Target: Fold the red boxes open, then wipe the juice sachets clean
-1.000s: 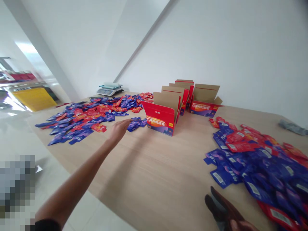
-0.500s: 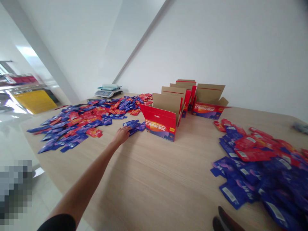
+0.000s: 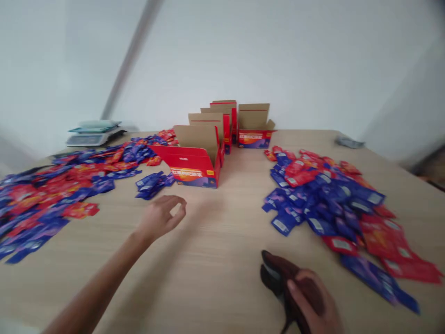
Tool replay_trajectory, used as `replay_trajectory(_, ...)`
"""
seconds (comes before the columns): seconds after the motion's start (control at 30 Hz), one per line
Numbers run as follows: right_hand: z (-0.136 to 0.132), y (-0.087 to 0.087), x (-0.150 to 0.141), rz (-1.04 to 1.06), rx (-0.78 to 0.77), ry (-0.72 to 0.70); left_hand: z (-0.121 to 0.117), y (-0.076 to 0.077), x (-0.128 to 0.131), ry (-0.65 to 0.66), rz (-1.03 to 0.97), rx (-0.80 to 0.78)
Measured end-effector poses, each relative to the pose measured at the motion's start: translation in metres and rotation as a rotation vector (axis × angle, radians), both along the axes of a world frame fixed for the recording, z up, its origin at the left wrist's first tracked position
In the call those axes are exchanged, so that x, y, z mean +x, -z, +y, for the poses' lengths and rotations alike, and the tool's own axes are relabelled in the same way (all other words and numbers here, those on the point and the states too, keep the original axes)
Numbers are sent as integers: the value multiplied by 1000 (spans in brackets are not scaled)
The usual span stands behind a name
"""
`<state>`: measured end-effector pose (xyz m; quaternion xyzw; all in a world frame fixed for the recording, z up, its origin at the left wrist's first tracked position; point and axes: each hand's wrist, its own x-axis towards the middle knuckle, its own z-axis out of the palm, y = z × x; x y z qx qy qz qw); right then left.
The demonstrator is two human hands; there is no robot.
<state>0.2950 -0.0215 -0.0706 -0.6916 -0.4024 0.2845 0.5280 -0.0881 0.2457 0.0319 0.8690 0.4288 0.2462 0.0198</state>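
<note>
My left hand (image 3: pixel 162 215) hovers over the table with nothing in it, thumb and fingers curved and apart. Just beyond it lies a small pile of blue sachets (image 3: pixel 149 185), beside an open red carton (image 3: pixel 193 169). At the lower right, my right hand (image 3: pixel 316 301) is closed around a dark brown object (image 3: pixel 278 271) with two rounded prongs at its far end; blur hides its exact kind. A heap of blue and red sachets (image 3: pixel 323 195) lies beyond and to the right of this hand.
More open cartons (image 3: pixel 255 139) stand behind the front one. On the left spreads a large heap of mixed sachets (image 3: pixel 79 176), with a scale (image 3: pixel 90 137) at the back. A grey crumpled item (image 3: pixel 349 142) lies at the far right of the table (image 3: pixel 222 246).
My left hand has left the small pile of blue sachets and drawn back toward me. My right hand, with the dark object, has come further into view. The camera has turned right.
</note>
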Motion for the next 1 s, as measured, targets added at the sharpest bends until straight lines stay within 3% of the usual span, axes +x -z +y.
replay_trajectory(0.1, 3, -11, -5, 65, 67, -248, -53, -5, 87, 333, 1, -86)
replay_trajectory(0.2, -1, -20, -4, 69, 105, -368, -91, 6, 175, 538, 105, -217)
replay_trajectory(0.3, -17, -23, -1, 1, 62, -448, -109, 29, 249, 572, 142, -222)
replay_trajectory(0.4, -34, -23, 2, -18, 30, -494, -110, 52, 299, 535, 100, -188)
replay_trajectory(0.53, -39, -28, 8, 38, 8, -488, -95, 75, 332, 399, 76, -152)
replay_trajectory(0.67, -37, -32, 12, 115, -31, -489, -76, 89, 342, 274, 74, -135)
replay_trajectory(0.87, -37, -33, 16, 260, 50, -544, -63, 90, 346, 216, 118, -177)
replay_trajectory(1.0, -34, -31, 19, 140, 63, -547, -67, 85, 346, 159, 142, -203)
